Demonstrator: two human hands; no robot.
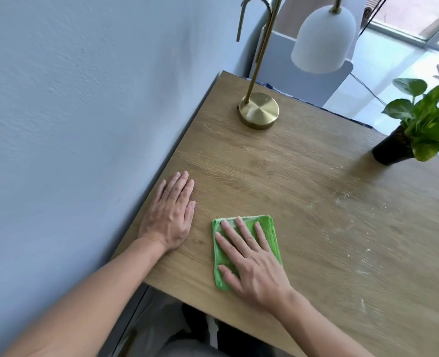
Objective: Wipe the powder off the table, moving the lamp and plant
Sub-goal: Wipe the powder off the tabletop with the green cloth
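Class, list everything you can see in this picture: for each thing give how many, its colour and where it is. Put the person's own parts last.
Table: one, light wood, against the wall.
Lamp: one, brass base and stem with white shade, far end of the table near the wall.
Plant: one, green leaves in a black pot, far right of the table.
Cloth: one, green, flat on the table near its front edge.
Powder: scattered pale specks, right part of the table.
Wall: one, pale blue-grey, left.
Left hand: one, flat on the table, left of the cloth.
Right hand: one, pressed flat on the cloth.
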